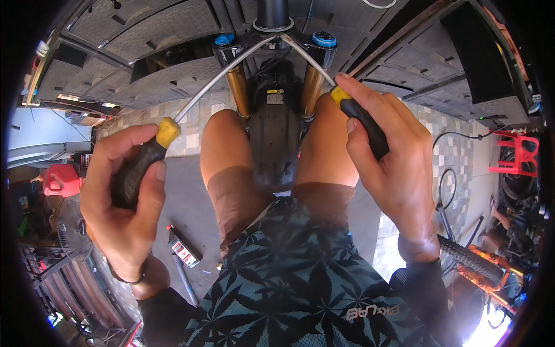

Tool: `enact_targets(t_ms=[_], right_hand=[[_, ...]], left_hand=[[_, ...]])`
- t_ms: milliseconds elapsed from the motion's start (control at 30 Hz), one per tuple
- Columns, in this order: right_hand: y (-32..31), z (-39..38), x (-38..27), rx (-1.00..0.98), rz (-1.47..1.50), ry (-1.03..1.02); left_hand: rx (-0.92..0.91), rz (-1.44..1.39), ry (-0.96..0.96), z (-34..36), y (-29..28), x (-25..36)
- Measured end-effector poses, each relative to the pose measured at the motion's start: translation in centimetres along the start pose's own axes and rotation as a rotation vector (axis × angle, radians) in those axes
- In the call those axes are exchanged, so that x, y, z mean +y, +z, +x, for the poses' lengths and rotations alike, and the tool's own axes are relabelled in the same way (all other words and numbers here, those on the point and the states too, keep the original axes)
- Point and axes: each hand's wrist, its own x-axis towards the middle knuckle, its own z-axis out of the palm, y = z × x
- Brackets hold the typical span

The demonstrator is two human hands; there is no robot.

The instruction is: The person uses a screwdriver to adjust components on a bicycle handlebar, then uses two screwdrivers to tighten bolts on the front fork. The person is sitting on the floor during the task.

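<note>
A bicycle suspension fork stands upright between my knees, with gold stanchions, blue top caps, a black steerer and a black fender or tire below. My left hand grips a yellow-and-black screwdriver, its long shaft angled up to the metal ring at the steerer's base. My right hand grips a second screwdriver, whose tip also meets that ring, from the right. Both tips sit close together there; whether they are wedged under it I cannot tell.
Grey patterned cabinets line the top of the view. At left are a red jerrycan, a fan and a bottle on the floor beside a tube. At right are a red stool and an orange bicycle.
</note>
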Motion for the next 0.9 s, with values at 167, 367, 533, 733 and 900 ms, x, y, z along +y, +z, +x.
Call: enact_targets(t_ms=[167,367,533,733,900], right_hand=[[-0.4,-0.2,-0.5,0.02,-0.049,-0.002],[-1.0,0.6,-0.7,0.037,-0.107,-0.058],[-1.0,0.4,-1.4,0.026,-0.102,-0.023],[-0.5,0.3,-2.3,0.044,-0.074,0.033],[-0.3,0.6,-3.0,0.057,-0.11,0.043]], left_hand=[[0.088,0.145,0.106,-0.6,0.8,1.2],[0.062,0.308,0.195,0.0,0.3,3.2],[0.063,0.335,0.186,0.0,0.8,4.3],[-0.013,0.373,0.166,-0.2,0.5,5.7],[0.012,0.41,0.443,-0.4,1.9,6.5]])
